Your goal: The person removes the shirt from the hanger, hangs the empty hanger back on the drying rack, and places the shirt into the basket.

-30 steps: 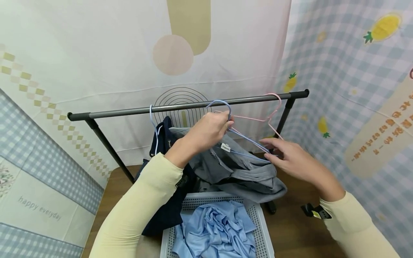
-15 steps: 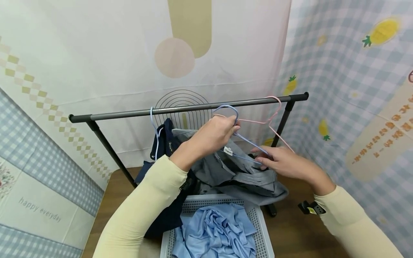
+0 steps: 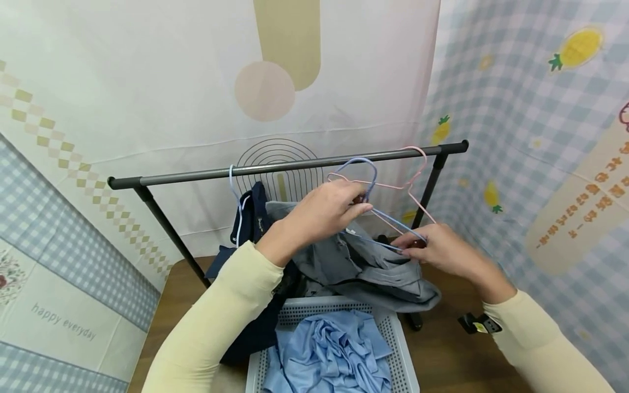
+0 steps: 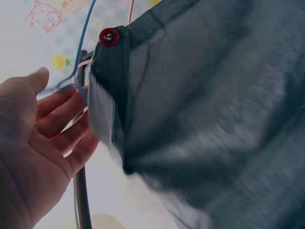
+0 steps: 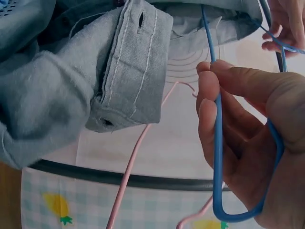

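In the head view my left hand point(image 3: 339, 204) holds a blue hanger point(image 3: 357, 160) just under its hook, in front of the rail. My right hand point(image 3: 439, 248) grips the same hanger near its right end; in the right wrist view my thumb and finger pinch the blue wire point(image 5: 218, 157). A grey garment point(image 3: 373, 273) hangs around the hanger's left part. Two buttonholes show on its stitched band point(image 5: 138, 67), and a red button point(image 4: 109, 37) shows in the left wrist view. The hanger's left end is hidden by cloth and hand.
A dark metal rail point(image 3: 295, 164) crosses the view. A pink hanger point(image 3: 415, 174) hangs at its right, and a navy garment point(image 3: 255, 218) on a light blue hanger point(image 3: 232, 180) at its left. Below stands a white perforated basket point(image 3: 400, 349) with crumpled blue cloth point(image 3: 329, 349).
My left hand and the blue hook have moved right and slightly downward. More of the hanger's right corner shows at my right hand. The garment's white label is now mostly hidden.
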Motion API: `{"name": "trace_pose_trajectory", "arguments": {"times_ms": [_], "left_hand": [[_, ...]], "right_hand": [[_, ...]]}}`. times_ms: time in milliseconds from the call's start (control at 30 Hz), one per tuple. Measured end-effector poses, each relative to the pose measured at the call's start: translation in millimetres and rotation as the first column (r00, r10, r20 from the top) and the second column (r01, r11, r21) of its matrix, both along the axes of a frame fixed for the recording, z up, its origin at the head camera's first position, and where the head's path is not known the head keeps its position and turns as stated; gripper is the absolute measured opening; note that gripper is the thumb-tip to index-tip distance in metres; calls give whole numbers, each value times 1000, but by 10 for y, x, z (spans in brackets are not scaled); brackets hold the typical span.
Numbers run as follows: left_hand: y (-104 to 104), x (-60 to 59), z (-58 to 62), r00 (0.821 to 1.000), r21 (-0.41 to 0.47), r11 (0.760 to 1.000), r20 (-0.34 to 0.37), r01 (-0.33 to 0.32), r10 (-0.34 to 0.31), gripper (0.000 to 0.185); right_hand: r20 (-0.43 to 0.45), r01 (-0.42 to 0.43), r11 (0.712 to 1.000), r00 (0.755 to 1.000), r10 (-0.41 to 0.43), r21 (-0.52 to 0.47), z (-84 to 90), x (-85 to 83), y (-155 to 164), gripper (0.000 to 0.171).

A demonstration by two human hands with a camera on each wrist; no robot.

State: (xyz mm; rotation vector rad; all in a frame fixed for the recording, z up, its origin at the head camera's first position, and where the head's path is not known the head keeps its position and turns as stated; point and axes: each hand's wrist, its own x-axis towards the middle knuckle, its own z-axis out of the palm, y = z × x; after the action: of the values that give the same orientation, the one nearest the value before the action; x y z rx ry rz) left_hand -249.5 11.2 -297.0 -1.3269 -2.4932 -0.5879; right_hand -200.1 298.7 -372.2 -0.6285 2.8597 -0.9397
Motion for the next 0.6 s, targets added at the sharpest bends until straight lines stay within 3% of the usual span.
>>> {"name": "trace_pose_trajectory", "arguments": {"times_ms": [200, 400, 500, 600], "left_hand": [[-324, -28, 49, 998, -16, 999, 59, -35, 36, 44], [-647, -48, -6, 992, 4, 1000, 129, 7, -7, 44], [-687, -54, -66, 995, 3, 1000, 96, 28, -28, 36], [-692, -58, -125, 1000, 19, 999, 16, 26, -27, 29]], "right_hand": [[-11, 26, 999, 1000, -27, -46, -3, 46, 131, 19], [-23, 6, 991, 1000, -9, -136, 47, 116, 243, 15], [-65, -3, 991, 998, -6, -134, 68, 143, 297, 15], [-97, -12, 993, 995, 0, -116, 87, 161, 335, 17]]}}
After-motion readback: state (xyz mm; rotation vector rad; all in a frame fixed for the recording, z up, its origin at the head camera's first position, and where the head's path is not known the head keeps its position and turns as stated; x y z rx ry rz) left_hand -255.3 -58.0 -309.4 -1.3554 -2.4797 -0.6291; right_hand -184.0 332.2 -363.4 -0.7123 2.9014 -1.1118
